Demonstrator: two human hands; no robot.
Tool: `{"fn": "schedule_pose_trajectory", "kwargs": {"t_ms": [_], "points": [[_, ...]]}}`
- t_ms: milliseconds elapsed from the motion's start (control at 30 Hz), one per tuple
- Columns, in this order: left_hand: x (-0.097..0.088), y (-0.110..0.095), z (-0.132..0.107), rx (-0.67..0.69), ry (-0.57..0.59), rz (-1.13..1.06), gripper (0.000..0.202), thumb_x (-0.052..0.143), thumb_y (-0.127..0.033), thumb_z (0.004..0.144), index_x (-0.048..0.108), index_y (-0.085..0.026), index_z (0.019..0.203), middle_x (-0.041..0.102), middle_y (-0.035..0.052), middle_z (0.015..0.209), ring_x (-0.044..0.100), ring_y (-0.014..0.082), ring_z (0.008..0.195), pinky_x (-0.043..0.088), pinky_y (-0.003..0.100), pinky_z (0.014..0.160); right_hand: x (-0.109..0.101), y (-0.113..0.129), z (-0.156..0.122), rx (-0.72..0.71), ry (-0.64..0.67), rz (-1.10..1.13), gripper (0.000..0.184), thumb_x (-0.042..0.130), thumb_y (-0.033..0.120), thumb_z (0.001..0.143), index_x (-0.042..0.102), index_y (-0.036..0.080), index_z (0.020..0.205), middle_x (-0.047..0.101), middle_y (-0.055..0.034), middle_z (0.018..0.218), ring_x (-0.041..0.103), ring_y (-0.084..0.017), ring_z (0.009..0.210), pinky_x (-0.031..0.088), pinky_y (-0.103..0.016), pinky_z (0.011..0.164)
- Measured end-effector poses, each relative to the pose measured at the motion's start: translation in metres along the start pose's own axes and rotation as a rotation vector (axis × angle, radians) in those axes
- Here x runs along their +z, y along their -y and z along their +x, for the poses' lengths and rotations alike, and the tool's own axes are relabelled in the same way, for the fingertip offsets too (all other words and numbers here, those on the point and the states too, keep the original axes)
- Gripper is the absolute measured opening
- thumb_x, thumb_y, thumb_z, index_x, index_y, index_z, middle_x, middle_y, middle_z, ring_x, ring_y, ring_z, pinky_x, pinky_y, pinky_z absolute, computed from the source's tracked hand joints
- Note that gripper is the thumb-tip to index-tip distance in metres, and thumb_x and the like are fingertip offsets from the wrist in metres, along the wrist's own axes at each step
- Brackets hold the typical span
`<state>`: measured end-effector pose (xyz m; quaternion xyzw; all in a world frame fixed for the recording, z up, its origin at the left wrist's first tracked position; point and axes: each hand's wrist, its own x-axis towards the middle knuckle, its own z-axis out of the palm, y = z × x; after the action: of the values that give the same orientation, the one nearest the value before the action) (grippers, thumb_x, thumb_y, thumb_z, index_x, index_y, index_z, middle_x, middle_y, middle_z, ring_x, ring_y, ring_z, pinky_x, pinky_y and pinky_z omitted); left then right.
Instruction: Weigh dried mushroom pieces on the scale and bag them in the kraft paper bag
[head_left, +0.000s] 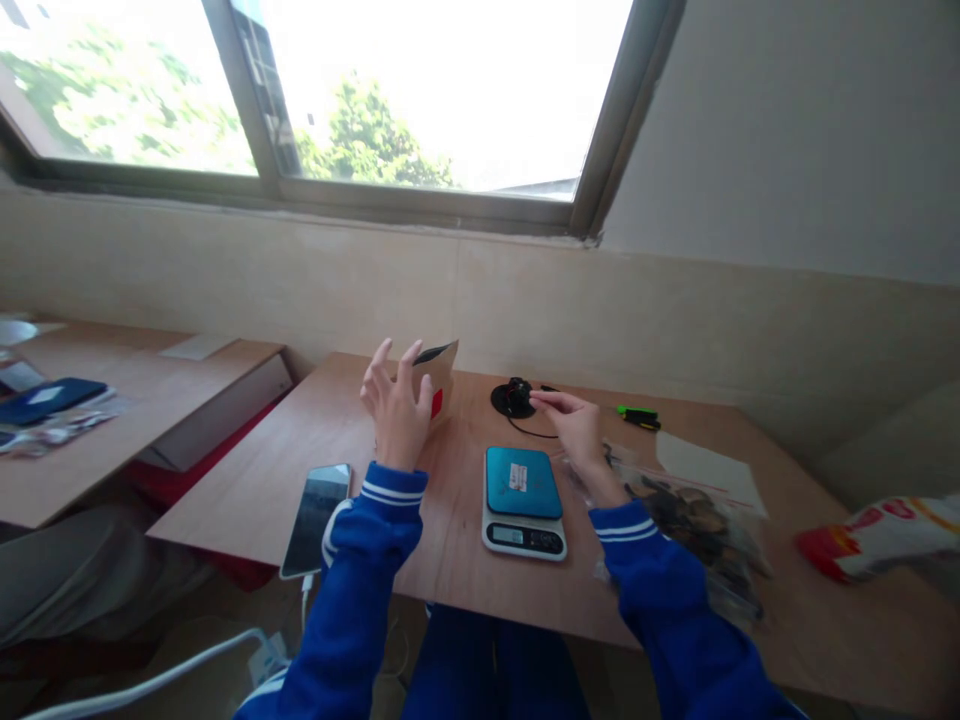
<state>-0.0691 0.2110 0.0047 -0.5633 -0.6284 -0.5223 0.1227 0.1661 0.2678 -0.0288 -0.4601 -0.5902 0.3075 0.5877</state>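
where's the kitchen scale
In the head view, the digital kitchen scale sits on the wooden desk, just nearer than the right hand, with a smartphone to its left and a clear plastic bag to its right.

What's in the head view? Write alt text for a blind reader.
Two hands in blue sleeves over a wooden desk: left hand raised beside a brown paper packet, right hand touching a black corded object. A digital scale sits between them, a phone to the left, a clear bag of dark pieces to the right.
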Motion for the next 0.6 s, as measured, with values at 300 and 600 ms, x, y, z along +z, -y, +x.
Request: {"fn": "schedule_pose_trajectory", "kwargs": {"t_ms": [300, 600], "points": [[0.015, 0.026, -0.007, 0.039, 0.180, 0.000, 0.017, 0.049, -0.028, 0.088, 0.064, -0.021, 0.090, 0.058, 0.0087, 0.118, 0.055, 0.0261, 0.105, 0.041, 0.041, 0.090, 0.085, 0.079, 0.055, -0.189, 0.537, 0.166, 0.022, 0.078, 0.033, 0.065, 0.076, 0.018, 0.081, 0.076, -0.0031, 0.084, 0.069, -0.018, 0.082, 0.054, -0.032, 0.082], [0.007, 0.027, -0.031, 0.037, 0.230, -0.142, 0.030, 0.039, -0.017, 0.092, 0.058, -0.024, 0.115, 0.057, 0.0064, 0.108, 0.058, 0.0194, 0.098, 0.047, 0.031, 0.084, 0.108, 0.051, 0.062, -0.193, 0.782, 0.047, 0.018, 0.074, 0.030, 0.067, 0.077, 0.017, 0.080, 0.076, -0.0038, 0.080, 0.069, -0.018, 0.078, 0.054, -0.030, 0.076]]}}
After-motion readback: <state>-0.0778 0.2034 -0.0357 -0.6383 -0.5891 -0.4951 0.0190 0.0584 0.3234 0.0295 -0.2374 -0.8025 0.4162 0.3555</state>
